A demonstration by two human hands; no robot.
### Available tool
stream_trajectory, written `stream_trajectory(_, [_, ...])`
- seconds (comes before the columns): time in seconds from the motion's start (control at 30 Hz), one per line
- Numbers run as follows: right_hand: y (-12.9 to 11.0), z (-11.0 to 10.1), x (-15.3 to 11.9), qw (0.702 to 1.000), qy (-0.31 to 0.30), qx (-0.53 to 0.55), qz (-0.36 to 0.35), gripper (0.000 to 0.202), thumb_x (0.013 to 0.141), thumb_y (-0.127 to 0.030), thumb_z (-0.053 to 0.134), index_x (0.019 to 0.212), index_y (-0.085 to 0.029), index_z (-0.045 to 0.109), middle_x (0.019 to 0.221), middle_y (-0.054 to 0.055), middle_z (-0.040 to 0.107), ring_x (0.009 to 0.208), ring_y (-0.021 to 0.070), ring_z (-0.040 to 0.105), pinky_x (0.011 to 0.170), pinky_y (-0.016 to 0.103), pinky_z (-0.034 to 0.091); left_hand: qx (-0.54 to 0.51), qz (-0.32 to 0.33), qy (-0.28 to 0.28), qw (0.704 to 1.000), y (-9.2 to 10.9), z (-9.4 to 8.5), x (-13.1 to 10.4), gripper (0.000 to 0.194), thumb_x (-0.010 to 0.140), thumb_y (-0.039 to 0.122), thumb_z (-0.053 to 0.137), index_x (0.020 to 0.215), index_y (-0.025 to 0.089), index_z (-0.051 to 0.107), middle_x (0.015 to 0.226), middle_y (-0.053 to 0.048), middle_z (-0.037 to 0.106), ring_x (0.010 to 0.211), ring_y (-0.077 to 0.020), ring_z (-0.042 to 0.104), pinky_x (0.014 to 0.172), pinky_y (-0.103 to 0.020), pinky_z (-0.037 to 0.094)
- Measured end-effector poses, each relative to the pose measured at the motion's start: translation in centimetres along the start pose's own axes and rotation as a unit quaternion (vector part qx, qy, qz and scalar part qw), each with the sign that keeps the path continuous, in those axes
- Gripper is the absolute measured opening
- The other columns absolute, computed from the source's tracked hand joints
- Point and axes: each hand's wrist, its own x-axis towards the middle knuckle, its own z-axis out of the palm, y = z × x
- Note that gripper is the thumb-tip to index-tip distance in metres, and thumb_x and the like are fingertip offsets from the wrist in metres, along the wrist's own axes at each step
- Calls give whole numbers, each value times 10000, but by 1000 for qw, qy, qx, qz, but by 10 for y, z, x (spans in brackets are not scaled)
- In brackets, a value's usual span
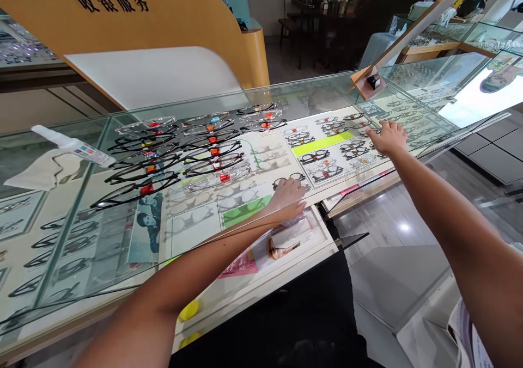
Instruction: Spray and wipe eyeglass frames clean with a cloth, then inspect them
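A glass display counter [261,91] crosses the view. My left hand [288,195] is above the counter's front part near the middle, its fingers spread and holding nothing. Farther right, my right hand [390,138] is over the glass with fingers apart, also holding nothing. Left of my hands, rows of glasses [214,151] with small red tags lie on the glass top. More glasses [314,157] sit on a white panel with a yellow-green stripe, between and beyond my hands. Beneath my left forearm an open drawer [322,243] holds plastic-wrapped items.
A white spray bottle [84,149] and a cloth [44,173] lie on the left of the counter. A wooden-framed mirror [402,44] stands at the back right. Behind the counter is a wooden desk [175,25] with dark lettering.
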Motion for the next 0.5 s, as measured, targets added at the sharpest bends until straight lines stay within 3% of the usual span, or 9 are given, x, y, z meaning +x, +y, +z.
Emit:
stream_trajectory(0.13, [-1, 0, -2, 1000, 18, 15, 3, 879, 1056, -701, 349, 1732, -149, 458, 1803, 234, 426, 1649, 471, 386, 1344, 657, 306, -153, 25, -84, 984, 36, -26, -52, 247, 1072, 437, 539, 1082, 247, 697, 1115, -81, 802, 1038, -296, 720, 886, -429, 486])
stream_trajectory(0.23, [-1, -2, -6, 998, 53, 26, 10, 798, 1048, -631, 415, 1632, -114, 587, 1727, 252, 520, 1594, 479, 450, 1326, 644, 331, -167, 4, -154, 974, 51, -55, -100, 267, 1063, 488, 560, 1012, 272, 708, 975, -53, 813, 938, -293, 746, 746, -396, 443])
stream_trajectory(0.3, [0, -4, -10, 992, 114, 41, 38, 722, 1022, -582, 468, 1501, -90, 690, 1633, 270, 596, 1540, 490, 496, 1294, 656, 369, -158, -11, -176, 971, 57, -76, -130, 354, 1089, 520, 512, 925, 269, 701, 936, -62, 810, 904, -294, 752, 708, -394, 413])
stream_trajectory(0.43, [-1, -9, -33, 945, 237, 158, 161, 531, 1004, -416, 428, 1335, -157, 752, 1485, 255, 686, 1452, 444, 590, 1225, 643, 461, -104, -50, -167, 979, 56, -104, -173, 481, 1131, 553, 391, 901, 265, 700, 915, -110, 803, 883, -326, 763, 700, -409, 411])
stream_trajectory(0.5, [-4, -14, -54, 926, 260, 214, 169, 478, 984, -319, 405, 1292, -172, 740, 1400, 231, 733, 1364, 385, 668, 1204, 582, 507, -65, -79, -149, 984, 51, -107, -184, 472, 1142, 529, 362, 976, 260, 713, 949, -130, 811, 908, -345, 775, 710, -413, 427])
